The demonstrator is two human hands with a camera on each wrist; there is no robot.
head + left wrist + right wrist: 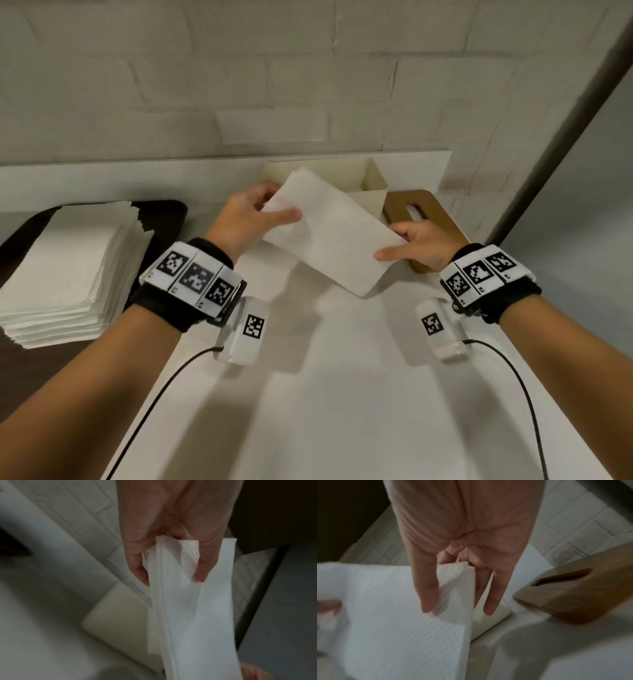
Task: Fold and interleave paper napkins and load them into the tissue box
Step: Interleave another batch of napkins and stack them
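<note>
A folded bundle of white napkins (pixel 329 229) hangs in the air between both hands, just in front of the cream tissue box (pixel 373 185), which stands open-topped near the wall. My left hand (pixel 253 212) pinches the bundle's far left end, thumb on top. My right hand (pixel 414 246) pinches its near right end. In the left wrist view the napkins (pixel 185 601) run down from the fingers (pixel 204 569), with the box (pixel 116 615) below. In the right wrist view the napkins (pixel 393 615) spread left of the fingers (pixel 428 595).
A tall stack of flat napkins (pixel 72 270) sits on a dark tray (pixel 164 219) at the left. The wooden lid (pixel 421 212) with a slot lies right of the box, also visible as the lid (pixel 582 595). A brick wall stands behind the white table (pixel 342 394).
</note>
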